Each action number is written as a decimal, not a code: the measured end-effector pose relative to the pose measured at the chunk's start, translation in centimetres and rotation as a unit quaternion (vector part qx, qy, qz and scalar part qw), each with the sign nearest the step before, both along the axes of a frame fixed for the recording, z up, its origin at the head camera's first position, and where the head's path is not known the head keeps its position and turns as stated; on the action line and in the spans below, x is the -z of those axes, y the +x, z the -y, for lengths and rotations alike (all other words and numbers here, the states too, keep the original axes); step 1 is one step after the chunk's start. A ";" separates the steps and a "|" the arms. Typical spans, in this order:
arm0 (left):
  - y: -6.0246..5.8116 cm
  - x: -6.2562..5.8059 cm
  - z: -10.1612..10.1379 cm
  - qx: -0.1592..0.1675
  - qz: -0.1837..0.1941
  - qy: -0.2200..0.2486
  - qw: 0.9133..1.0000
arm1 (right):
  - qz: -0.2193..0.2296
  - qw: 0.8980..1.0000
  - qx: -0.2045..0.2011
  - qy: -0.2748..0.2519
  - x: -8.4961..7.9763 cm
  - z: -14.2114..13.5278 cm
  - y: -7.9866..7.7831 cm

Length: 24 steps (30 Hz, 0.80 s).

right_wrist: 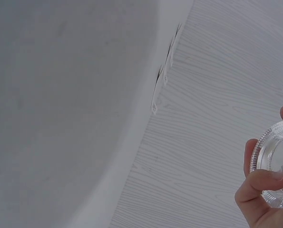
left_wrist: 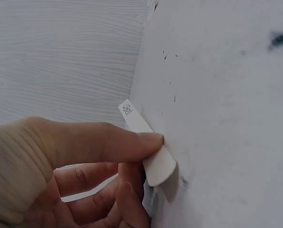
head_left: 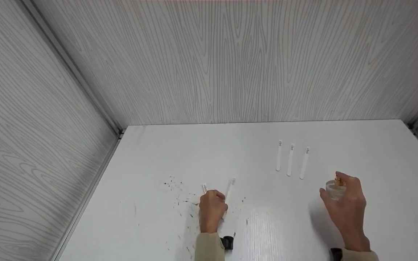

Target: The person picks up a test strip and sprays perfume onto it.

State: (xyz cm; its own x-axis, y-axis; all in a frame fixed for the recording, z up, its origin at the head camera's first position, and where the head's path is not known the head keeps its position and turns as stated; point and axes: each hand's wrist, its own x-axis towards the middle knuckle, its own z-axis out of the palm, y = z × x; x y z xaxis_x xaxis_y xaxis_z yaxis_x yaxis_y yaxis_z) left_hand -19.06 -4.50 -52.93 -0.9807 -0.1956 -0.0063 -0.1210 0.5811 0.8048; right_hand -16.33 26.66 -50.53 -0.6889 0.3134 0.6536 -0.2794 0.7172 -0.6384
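Note:
My left hand pinches a white paper test strip between thumb and fingers. The strip has a small printed mark at its far end. Just right of that hand lies a second white strip, partly covered by the fingers. Raised over the table at the right, my right hand grips a round clear glass perfume bottle with a gold-coloured spray top. A fingertip lies at the spray top. In the right wrist view the ribbed glass bottle is cut off by the frame edge.
Three more strips, a left one, a middle one and a right one, lie side by side on the white table. Dark scuffs mark the tabletop around the left hand. Wood-grain panels stand behind and at the sides.

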 end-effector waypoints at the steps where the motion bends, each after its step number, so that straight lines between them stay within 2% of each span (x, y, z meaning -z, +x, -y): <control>1: 0.0 0.0 -0.1 0.006 -0.002 -0.002 1.000 | -0.001 1.000 -0.001 -0.001 0.0 0.0 0.0; 6: -0.2 -0.3 -0.3 0.034 -0.002 0.002 0.999 | 0.000 1.000 -0.001 -0.002 0.1 0.0 0.1; 12: -0.4 -0.9 -0.6 0.071 -0.018 0.045 0.996 | 0.002 1.000 0.003 0.002 0.1 0.0 0.1; 17: -0.7 -0.9 -1.0 0.092 -0.006 0.086 0.992 | 0.008 1.000 0.005 0.000 0.0 0.0 0.1; 21: -0.9 -0.6 -1.4 0.107 0.015 0.147 0.983 | 0.008 1.000 0.006 0.000 0.0 0.0 0.1; 24: -1.1 -0.4 -1.8 0.115 0.044 0.211 0.970 | 0.006 1.000 0.005 0.000 0.1 -0.1 0.1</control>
